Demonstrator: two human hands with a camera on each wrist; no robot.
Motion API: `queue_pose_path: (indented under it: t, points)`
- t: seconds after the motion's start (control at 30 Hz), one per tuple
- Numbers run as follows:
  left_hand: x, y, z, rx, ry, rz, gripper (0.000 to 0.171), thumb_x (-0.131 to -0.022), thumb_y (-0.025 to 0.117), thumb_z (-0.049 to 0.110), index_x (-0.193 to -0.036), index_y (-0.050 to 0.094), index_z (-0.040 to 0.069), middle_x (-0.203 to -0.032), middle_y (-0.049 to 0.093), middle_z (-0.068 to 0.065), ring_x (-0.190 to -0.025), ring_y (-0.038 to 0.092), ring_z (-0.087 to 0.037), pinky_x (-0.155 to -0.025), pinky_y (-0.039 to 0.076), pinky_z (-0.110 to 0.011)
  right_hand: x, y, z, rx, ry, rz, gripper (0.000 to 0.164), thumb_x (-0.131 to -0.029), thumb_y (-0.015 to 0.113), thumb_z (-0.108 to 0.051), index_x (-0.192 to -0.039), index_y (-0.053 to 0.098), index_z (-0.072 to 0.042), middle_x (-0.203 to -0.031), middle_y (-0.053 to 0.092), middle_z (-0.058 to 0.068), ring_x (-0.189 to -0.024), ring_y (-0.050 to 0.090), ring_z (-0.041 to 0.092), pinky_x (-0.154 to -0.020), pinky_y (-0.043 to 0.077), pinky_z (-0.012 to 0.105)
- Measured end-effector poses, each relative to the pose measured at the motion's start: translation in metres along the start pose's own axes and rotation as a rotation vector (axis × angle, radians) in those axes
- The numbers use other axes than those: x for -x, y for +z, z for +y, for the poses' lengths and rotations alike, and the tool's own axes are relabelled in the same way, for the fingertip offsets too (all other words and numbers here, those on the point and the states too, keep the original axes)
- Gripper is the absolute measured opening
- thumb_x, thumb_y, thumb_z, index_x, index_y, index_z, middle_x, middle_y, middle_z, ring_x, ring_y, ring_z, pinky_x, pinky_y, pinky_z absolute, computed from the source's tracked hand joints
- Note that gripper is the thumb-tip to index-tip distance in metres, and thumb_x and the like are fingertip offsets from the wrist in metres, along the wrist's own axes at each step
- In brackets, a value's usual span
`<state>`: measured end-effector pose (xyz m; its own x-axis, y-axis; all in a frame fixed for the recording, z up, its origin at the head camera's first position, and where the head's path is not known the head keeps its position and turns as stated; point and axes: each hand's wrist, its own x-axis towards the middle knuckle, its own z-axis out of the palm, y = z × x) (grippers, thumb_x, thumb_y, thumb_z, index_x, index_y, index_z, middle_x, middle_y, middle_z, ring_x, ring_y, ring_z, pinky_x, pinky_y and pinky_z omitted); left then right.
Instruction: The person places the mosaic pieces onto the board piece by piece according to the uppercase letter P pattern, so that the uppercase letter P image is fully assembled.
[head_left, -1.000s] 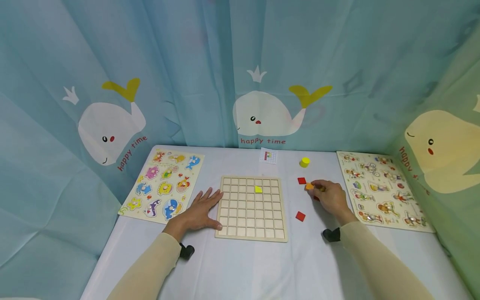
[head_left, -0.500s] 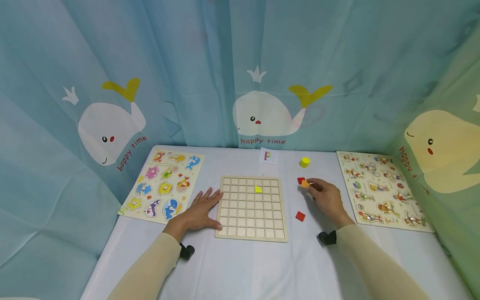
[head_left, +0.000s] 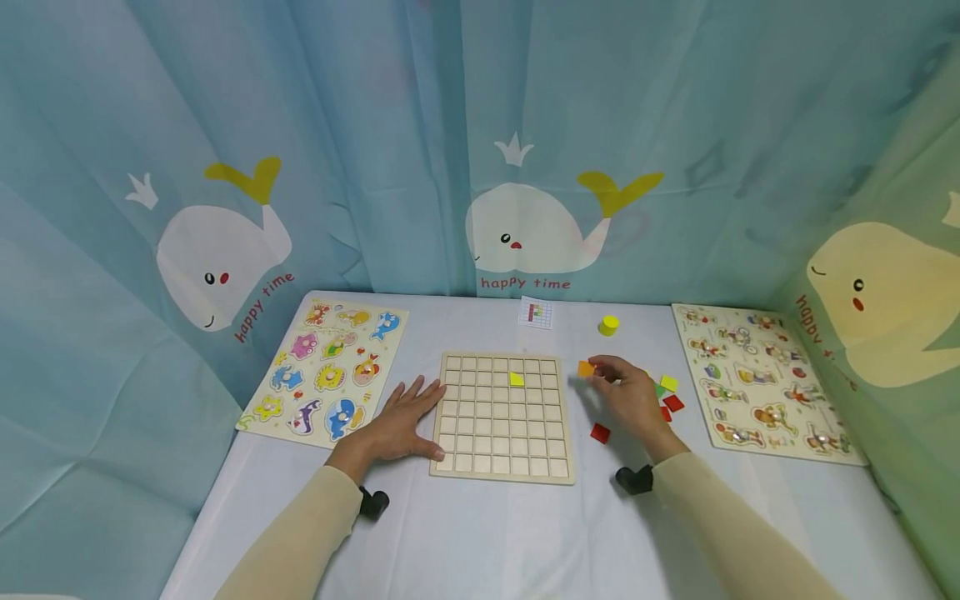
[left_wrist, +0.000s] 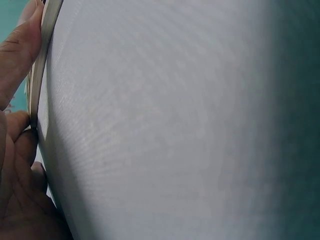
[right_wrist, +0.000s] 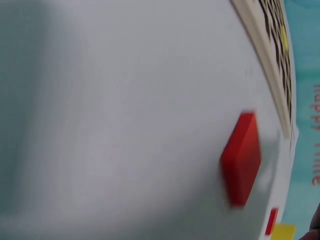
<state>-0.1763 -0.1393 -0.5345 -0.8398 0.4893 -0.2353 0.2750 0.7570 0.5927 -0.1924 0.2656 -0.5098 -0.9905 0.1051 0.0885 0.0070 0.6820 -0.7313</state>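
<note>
My right hand (head_left: pixel 633 400) pinches an orange square tile (head_left: pixel 586 369) between thumb and fingertips, just off the right edge of a wooden grid board (head_left: pixel 502 478). One yellow tile (head_left: pixel 517 379) sits in a cell in the board's upper part. Fingers spread, my left hand (head_left: pixel 397 422) touches the board's left edge; the left wrist view has its fingers against the board's side (left_wrist: pixel 42 60). A red tile (head_left: pixel 600 433) lies on the cloth below my right hand and looms large, a red block (right_wrist: pixel 242 160), in the right wrist view.
Beyond my right hand lie a yellow tile (head_left: pixel 669 383), a red tile (head_left: pixel 673 403) and a partly hidden green tile (head_left: pixel 660 389). A yellow cylinder (head_left: pixel 608 326) and a small pattern card (head_left: pixel 536 313) are at the back. Picture puzzles flank the table, left (head_left: pixel 300 417) and right (head_left: pixel 780 450).
My right hand has carried the orange tile leftward from the loose tiles to beside the board, uncovering several tiles behind it and covering a red one. My left hand has stayed put.
</note>
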Motion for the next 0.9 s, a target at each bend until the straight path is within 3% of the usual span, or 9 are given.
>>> queue_pose_path:
  t: [0.47,0.9]
  points:
    - [0.0,0.0,0.001,-0.009,-0.014,-0.005,0.118,-0.076,0.09,0.052,-0.169,0.026,0.018,-0.177,0.018,0.0,-0.166,0.0,-0.025,-0.136,-0.005,-0.047,0.002,0.026,-0.027,-0.08,-0.02,-0.081,0.032,-0.103,0.067,-0.01,-0.135,0.071,-0.012,-0.12,0.072,0.013,-0.11,0.061,0.029,-0.087,0.051,0.033]
    - [0.0,0.0,-0.001,-0.007,-0.006,-0.007,0.118,-0.077,0.09,0.052,-0.169,0.026,0.019,-0.177,0.017,0.001,-0.166,-0.001,-0.024,-0.136,-0.006,-0.046,0.002,0.044,-0.044,-0.145,-0.026,-0.137,0.031,-0.102,0.068,-0.01,-0.133,0.072,-0.013,-0.115,0.072,0.01,-0.105,0.061,0.026,-0.082,0.054,0.024]
